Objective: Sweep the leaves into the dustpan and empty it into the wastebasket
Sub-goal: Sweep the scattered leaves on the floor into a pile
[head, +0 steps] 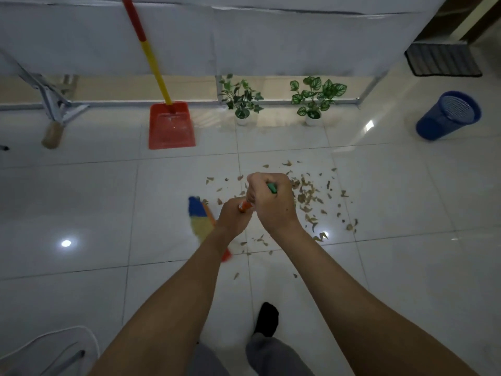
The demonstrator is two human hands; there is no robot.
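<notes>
Two hands on the broom (201, 221): my left hand (233, 216) low, my right hand (271, 200) at the top, fingers (252, 189) clamped round the handle. Its bristles lie left of the leaves (307, 197), the side nearer the dustpan (172, 130); the wastebasket (436, 123) stands far right.

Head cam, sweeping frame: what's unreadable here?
- Broom handle: mostly hidden by the left hand and right hand gripping it, head view.
- Broom head: motion-blurred, floor contact unclear.
- Leaves: some hidden behind the hands.
- Dustpan handle: top cut off by the upper edge.
</notes>
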